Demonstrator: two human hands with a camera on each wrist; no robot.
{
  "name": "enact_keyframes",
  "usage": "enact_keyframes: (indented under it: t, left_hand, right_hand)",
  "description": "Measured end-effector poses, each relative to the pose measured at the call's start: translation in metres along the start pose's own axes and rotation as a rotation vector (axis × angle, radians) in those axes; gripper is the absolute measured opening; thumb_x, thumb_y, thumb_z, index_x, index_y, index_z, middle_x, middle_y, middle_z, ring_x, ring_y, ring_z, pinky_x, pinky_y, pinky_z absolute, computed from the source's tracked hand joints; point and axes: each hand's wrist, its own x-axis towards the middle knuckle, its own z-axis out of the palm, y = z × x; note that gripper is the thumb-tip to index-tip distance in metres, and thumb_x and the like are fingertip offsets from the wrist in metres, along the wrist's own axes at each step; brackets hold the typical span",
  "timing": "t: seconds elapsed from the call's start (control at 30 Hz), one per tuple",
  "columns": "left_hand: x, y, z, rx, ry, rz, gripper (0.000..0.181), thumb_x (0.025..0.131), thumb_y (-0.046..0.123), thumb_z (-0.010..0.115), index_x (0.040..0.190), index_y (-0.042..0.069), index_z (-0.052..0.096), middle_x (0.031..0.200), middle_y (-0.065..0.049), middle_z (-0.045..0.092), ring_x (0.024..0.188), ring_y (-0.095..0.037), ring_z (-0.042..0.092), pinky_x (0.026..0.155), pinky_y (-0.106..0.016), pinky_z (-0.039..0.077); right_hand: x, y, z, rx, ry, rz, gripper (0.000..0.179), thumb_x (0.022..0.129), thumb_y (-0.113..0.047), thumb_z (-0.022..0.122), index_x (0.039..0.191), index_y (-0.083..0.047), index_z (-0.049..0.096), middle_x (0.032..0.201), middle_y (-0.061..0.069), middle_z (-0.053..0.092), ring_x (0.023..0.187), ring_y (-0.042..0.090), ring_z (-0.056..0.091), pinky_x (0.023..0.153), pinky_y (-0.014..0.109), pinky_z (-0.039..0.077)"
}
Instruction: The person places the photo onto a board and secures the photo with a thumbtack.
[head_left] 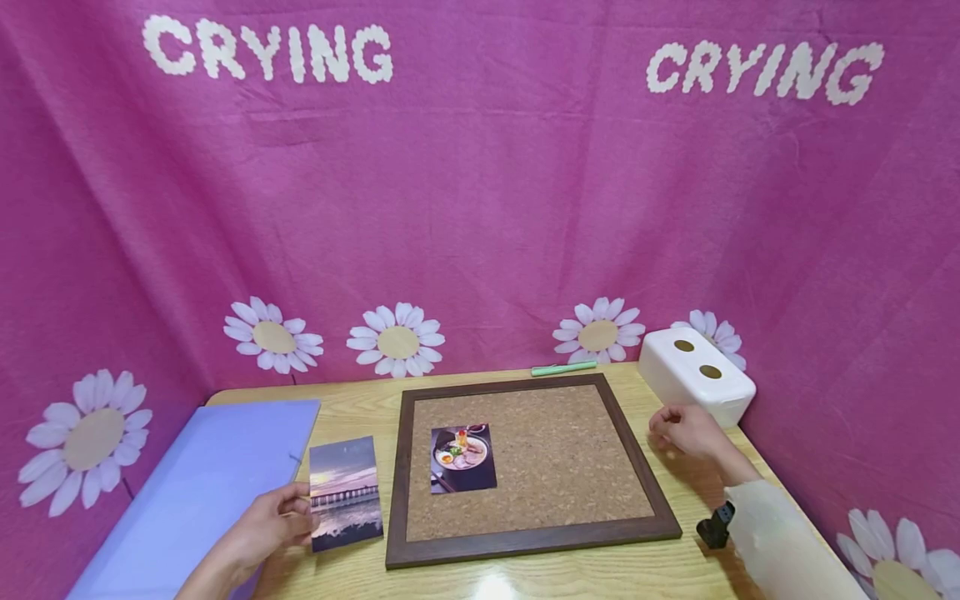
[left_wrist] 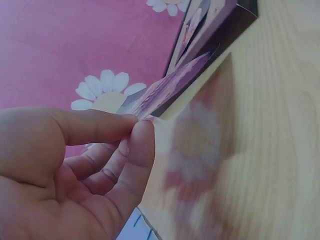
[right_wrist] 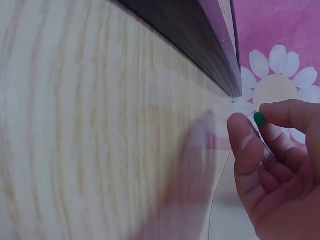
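My left hand [head_left: 258, 529] pinches the left edge of a photo of a pier under a cloudy sky [head_left: 347, 493]. The print is held tilted, left of the framed cork board [head_left: 558, 467]. On the board's left part lies a photo of a ramen bowl [head_left: 463, 458]. To the right of the frame, in front of the white box, is my right hand [head_left: 690, 432]. In the right wrist view its fingertips pinch a small green push pin [right_wrist: 259, 119], of which only the rounded head shows clearly.
A white box [head_left: 697, 375] with two round holes in its top stands at the back right. Behind the board lies a green pen [head_left: 564, 368]. A light-blue flat sheet [head_left: 202, 475] covers the table's left side. A pink curtain [head_left: 480, 208] hangs around the back and sides.
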Motion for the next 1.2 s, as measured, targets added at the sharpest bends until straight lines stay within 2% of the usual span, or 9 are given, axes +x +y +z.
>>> enact_keyframes:
  t: [0.17,0.3,0.47,0.57,0.77,0.93,1.07,1.2]
  left_hand:
    - [0.004,0.007,0.001,-0.026,-0.026,0.008,0.061,0.092,-0.001,0.061,0.138,-0.023,0.027,0.1,-0.006,0.054,0.082,-0.01,0.061,0.077,-0.027,0.059]
    - [0.008,0.014,0.004,-0.047,-0.061,0.018,0.062,0.093,0.0,0.06,0.139,-0.022,0.025,0.102,-0.006,0.052,0.085,-0.009,0.061,0.079,-0.027,0.059]
    - [0.013,0.025,0.011,-0.065,-0.088,0.025,0.065,0.094,0.002,0.062,0.141,-0.021,0.024,0.106,-0.007,0.051,0.09,-0.01,0.06,0.082,-0.027,0.059]
    - [0.018,0.031,0.018,-0.085,-0.103,0.034,0.062,0.094,0.001,0.062,0.14,-0.02,0.026,0.105,-0.007,0.05,0.089,-0.011,0.059,0.082,-0.026,0.059]
    - [0.033,0.043,0.039,-0.146,-0.136,0.037,0.056,0.093,-0.003,0.062,0.138,-0.016,0.032,0.103,-0.005,0.052,0.089,-0.012,0.06,0.081,-0.028,0.06]
    - [0.049,0.056,0.063,-0.157,-0.155,0.022,0.046,0.094,-0.004,0.061,0.133,-0.013,0.038,0.1,-0.004,0.051,0.087,-0.013,0.061,0.079,-0.029,0.06]
    - [0.063,0.064,0.081,-0.134,-0.181,0.039,0.037,0.094,-0.005,0.059,0.127,-0.011,0.044,0.093,-0.003,0.052,0.086,-0.013,0.06,0.082,-0.031,0.06]
    - [0.075,0.07,0.096,-0.128,-0.208,0.053,0.035,0.094,-0.004,0.057,0.126,-0.01,0.044,0.086,0.0,0.05,0.085,-0.013,0.06,0.08,-0.031,0.059]
  right_hand:
    - [0.0,-0.007,-0.001,0.076,-0.003,0.04,0.011,0.092,-0.006,0.057,0.093,0.004,0.064,0.078,0.01,0.067,0.067,0.019,0.066,0.056,0.034,0.057]
    - [0.001,-0.011,-0.002,0.083,0.012,0.014,0.011,0.09,-0.006,0.06,0.094,0.003,0.064,0.079,0.01,0.069,0.064,0.015,0.063,0.055,0.031,0.054]
    - [0.0,-0.018,-0.005,0.048,0.041,-0.047,0.011,0.093,-0.009,0.064,0.092,0.001,0.068,0.08,0.007,0.069,0.06,0.007,0.057,0.054,0.023,0.048]
    - [-0.002,-0.028,-0.007,0.085,0.027,-0.06,0.015,0.094,-0.011,0.066,0.096,0.003,0.068,0.08,0.008,0.069,0.065,0.01,0.062,0.059,0.027,0.055]
    - [-0.005,-0.047,-0.011,0.19,-0.036,-0.064,0.02,0.095,-0.005,0.061,0.105,0.011,0.064,0.09,0.022,0.072,0.072,0.016,0.07,0.066,0.037,0.062]
    - [-0.004,-0.054,-0.011,0.23,-0.073,-0.076,0.022,0.096,-0.006,0.061,0.108,0.011,0.066,0.094,0.022,0.073,0.075,0.016,0.071,0.069,0.036,0.062]
    - [-0.003,-0.06,-0.011,0.25,-0.088,-0.083,0.023,0.096,-0.006,0.061,0.109,0.013,0.065,0.096,0.025,0.073,0.078,0.02,0.072,0.07,0.034,0.062]
    - [-0.002,-0.065,-0.011,0.24,-0.099,-0.105,0.023,0.096,-0.006,0.062,0.109,0.013,0.065,0.096,0.024,0.072,0.079,0.018,0.072,0.07,0.034,0.062]
